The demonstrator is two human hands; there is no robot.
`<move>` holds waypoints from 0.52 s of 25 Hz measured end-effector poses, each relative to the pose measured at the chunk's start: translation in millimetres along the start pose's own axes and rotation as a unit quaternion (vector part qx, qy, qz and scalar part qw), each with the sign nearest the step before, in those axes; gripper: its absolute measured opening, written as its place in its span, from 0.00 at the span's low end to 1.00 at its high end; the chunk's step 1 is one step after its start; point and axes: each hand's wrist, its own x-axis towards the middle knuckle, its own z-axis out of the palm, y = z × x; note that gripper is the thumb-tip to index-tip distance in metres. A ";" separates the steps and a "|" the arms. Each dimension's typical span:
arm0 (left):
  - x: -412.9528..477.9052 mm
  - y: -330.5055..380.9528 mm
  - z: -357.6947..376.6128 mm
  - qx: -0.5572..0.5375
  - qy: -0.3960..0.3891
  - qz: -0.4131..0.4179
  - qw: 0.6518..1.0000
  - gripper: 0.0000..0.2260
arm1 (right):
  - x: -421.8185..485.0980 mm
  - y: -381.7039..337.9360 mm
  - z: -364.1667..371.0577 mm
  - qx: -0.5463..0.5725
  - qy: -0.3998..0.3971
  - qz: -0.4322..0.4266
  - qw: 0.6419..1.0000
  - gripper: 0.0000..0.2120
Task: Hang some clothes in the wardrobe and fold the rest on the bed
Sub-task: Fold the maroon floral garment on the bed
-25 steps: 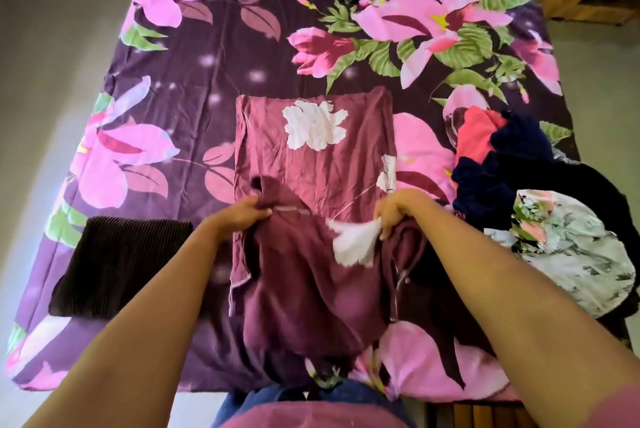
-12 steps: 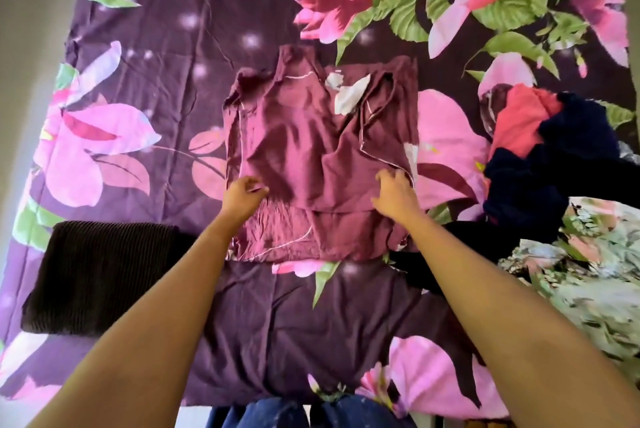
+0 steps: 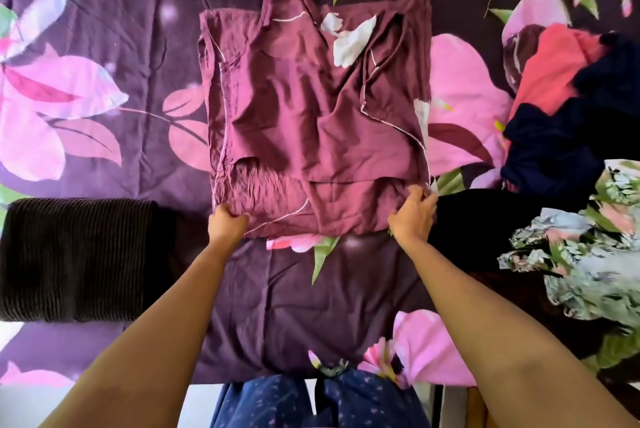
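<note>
A maroon garment with white flower patches lies folded into a rough square in the middle of the floral bedsheet. My left hand grips its near left corner, fingers curled into the cloth. At the near right corner my right hand grips the folded edge. Both arms reach forward from the near bed edge.
A folded dark brown ribbed cloth lies at the left. On the right sits a loose pile: a coral piece, navy clothes, black cloth and a pale floral garment. The bed's near edge runs along the bottom.
The lower half of the maroon garment was folded up over the upper half. Both hands then slid back down to the near corners. The camera has leaned closer over the bed.
</note>
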 end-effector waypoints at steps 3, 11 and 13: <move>2.2 -22.6 5.9 0.015 -0.013 -0.008 1.000 0.18 | -2.8 6.0 3.4 0.079 0.015 0.021 0.997 0.27; -0.1 -39.2 13.5 -0.051 0.032 -0.071 0.996 0.28 | -3.3 6.3 9.3 0.175 -0.029 0.004 0.984 0.12; 7.7 -51.6 15.5 -0.064 0.013 -0.065 0.996 0.21 | -3.8 11.8 11.9 0.195 -0.038 -0.010 0.980 0.07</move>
